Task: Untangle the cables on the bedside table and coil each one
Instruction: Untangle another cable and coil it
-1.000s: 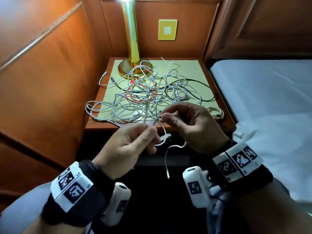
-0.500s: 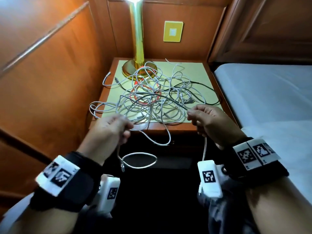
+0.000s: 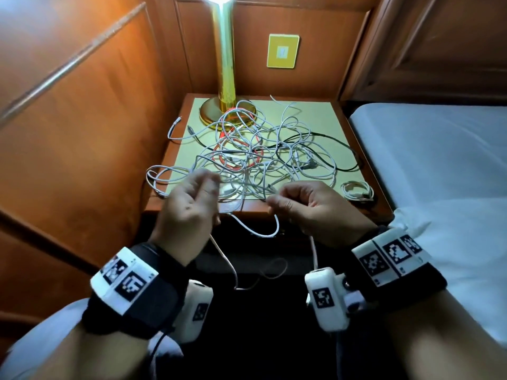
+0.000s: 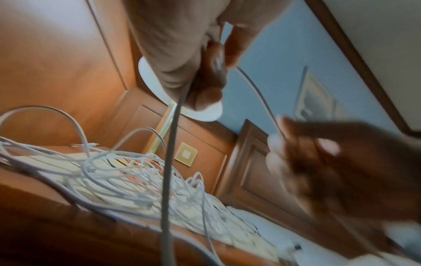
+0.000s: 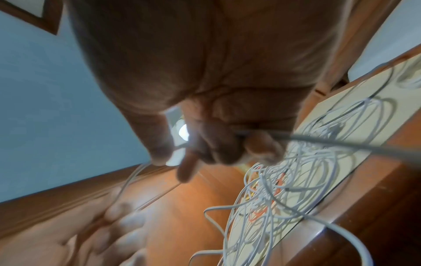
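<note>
From the head view we see the tangle of cables (image 3: pixel 255 157), mostly white with one orange and one black strand, spread over the yellow mat on the bedside table (image 3: pixel 367 204), reaching the gold lamp base (image 3: pixel 216 112) at the back. A small coiled cable (image 3: pixel 356 190) lies apart at the table's front right corner, near the bed (image 3: pixel 439 165). Our left hand (image 3: pixel 192 207) and right hand (image 3: pixel 310 207) hover at the table's front edge, and a white cable (image 3: pixel 263 233) sags in a loop between them; a further length hangs below the left hand. The right hand's fingers are curled on the cable. The left hand is blurred here.

In the left wrist view, the left hand (image 4: pixel 182 54) has its fingers (image 4: pixel 214 72) pinching the white cable (image 4: pixel 169 144), which runs down past the camera toward the heap on the table. The right hand (image 4: pixel 341 171) is a blur opposite, with the strand entering its fingers.

In the right wrist view, the right hand (image 5: pixel 205 81) has its fingers (image 5: pixel 216 144) closed round the white cable (image 5: pixel 341 145), which leaves toward the right. The left hand (image 5: pixel 109 230) shows blurred below, a thin strand rising from it.
</note>
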`<state>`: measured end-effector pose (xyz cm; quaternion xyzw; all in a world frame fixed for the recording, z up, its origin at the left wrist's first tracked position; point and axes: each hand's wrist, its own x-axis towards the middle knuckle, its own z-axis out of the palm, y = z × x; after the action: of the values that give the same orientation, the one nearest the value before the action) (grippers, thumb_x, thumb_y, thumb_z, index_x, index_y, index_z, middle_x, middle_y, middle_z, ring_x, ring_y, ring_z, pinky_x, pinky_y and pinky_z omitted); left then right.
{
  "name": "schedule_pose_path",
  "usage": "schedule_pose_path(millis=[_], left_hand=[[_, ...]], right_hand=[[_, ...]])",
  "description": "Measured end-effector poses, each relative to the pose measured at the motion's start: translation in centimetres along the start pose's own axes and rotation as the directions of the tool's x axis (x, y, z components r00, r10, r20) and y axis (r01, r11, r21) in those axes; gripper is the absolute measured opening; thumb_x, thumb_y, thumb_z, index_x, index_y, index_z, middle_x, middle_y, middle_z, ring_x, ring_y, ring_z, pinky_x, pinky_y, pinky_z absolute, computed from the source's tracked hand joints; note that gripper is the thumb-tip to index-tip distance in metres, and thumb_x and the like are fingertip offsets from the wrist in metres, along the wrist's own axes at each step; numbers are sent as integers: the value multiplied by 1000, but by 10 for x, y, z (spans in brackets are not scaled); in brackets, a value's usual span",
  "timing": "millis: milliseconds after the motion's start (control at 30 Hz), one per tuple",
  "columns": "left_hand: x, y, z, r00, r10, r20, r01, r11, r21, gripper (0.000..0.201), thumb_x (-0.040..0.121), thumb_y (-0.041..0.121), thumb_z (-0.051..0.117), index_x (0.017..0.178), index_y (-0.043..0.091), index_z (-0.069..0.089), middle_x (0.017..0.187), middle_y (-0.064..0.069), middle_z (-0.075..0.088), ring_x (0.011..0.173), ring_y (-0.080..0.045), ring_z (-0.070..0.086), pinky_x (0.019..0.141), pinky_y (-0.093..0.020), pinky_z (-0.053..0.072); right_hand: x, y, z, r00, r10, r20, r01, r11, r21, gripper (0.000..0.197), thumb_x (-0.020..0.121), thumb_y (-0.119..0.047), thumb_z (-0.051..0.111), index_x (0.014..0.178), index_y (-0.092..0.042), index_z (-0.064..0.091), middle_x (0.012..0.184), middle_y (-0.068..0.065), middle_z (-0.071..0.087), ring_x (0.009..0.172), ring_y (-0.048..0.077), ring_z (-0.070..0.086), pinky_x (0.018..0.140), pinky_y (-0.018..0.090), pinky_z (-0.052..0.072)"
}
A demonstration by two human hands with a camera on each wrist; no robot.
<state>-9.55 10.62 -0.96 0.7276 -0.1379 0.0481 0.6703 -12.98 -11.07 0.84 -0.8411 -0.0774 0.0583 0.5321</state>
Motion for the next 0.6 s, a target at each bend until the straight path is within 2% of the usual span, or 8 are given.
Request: schedule_pose_path(millis=[100, 167, 267, 400, 433, 500, 533, 600], left_hand=[[23, 1, -23, 947, -95, -306, 43, 984, -172, 19, 93, 28, 46, 76, 20, 49, 49, 12, 41, 42, -10, 35, 43, -27, 35], [31, -5, -36, 928, -136, -345, 96, 987, -132, 31, 100, 24, 44, 70, 19, 45, 49, 12, 37, 41, -10, 34, 42, -27, 33], [28, -13, -33, 958, -141, -249, 150, 988, 19, 30, 95, 27, 48, 67, 16, 50, 49, 9, 41, 41, -10, 36, 46, -27, 32], [17, -16, -16, 989, -144, -27, 146, 988, 56, 23, 92, 37, 50, 89, 17, 61, 65, 1, 47, 51, -13, 40, 53, -31, 36], [15, -16, -13, 993, -116, -19, 117, 989, 87, 23, 92, 37, 50, 94, 19, 63, 69, 2, 53, 54, -14, 44, 54, -31, 39], [12, -15, -11, 998, -36, -50, 46, 975, 216, 19, 94, 35, 53, 96, 20, 65, 83, 1, 66, 70, -18, 59, 67, -34, 48], [11, -15, -11, 998, -10, -60, 27, 958, 285, 15, 96, 31, 56, 96, 20, 66, 88, -2, 68, 77, -18, 61, 72, -30, 49], [10, -13, -12, 999, 4, -35, 10, 914, 407, 8, 97, 21, 60, 96, 19, 68, 89, -3, 69, 79, -16, 61, 68, -18, 46]], right_hand=[[0, 12, -16, 977, 198, -84, -197, 980, 14, 34, 96, -44, 60, 77, -15, 65, 57, -4, 49, 49, 11, 48, 55, 34, 42], [-1, 15, -21, 951, 269, -155, -241, 954, 175, 32, 99, -38, 57, 77, -14, 60, 58, -3, 44, 46, 15, 41, 50, 36, 42], [-1, 9, -18, 944, 254, -210, -184, 935, 304, 27, 103, -30, 52, 83, -11, 53, 54, -3, 36, 39, 11, 31, 42, 27, 32], [2, 4, -10, 952, 214, -221, -120, 919, 375, 27, 106, -23, 43, 85, -9, 54, 55, -3, 35, 42, 13, 30, 40, 25, 27], [3, 3, -9, 949, 227, -218, -121, 902, 415, 29, 107, -20, 38, 86, -8, 54, 56, -3, 34, 44, 14, 28, 41, 25, 26], [3, 1, -6, 942, 240, -233, -103, 872, 479, 31, 106, -15, 33, 87, -7, 55, 59, -1, 32, 48, 15, 26, 43, 26, 24], [4, 1, -6, 936, 243, -255, -86, 860, 503, 31, 106, -14, 32, 87, -7, 56, 59, -1, 33, 49, 15, 26, 44, 27, 23], [4, 2, -9, 907, 265, -328, -30, 816, 578, 30, 105, -16, 34, 85, -10, 57, 60, -2, 33, 49, 14, 26, 48, 29, 20]])
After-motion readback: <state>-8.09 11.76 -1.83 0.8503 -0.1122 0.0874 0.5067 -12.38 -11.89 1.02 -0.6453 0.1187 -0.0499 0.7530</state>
